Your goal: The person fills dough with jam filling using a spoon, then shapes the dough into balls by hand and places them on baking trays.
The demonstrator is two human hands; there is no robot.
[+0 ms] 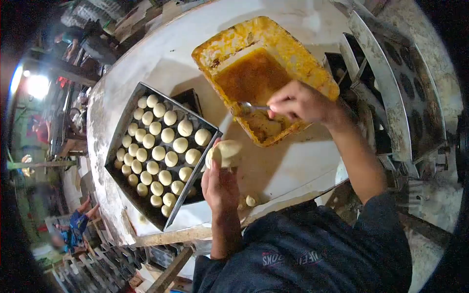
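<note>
Bright tabletop, dark rim, heavy fisheye bend.

Light falls from above onto the white table (293, 166), leaving soft shadows under the tray (128, 121) and the yellow tub (273, 34). A lamp (36, 85) at the far left blows out into glare. The corners go black, straight edges curve, and the background at left is dim, smeared and out of focus.

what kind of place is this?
Likely a small bakery or pastry workshop: a metal tray of dough balls, a tub of orange-brown filling, and a floury worktable.
</note>
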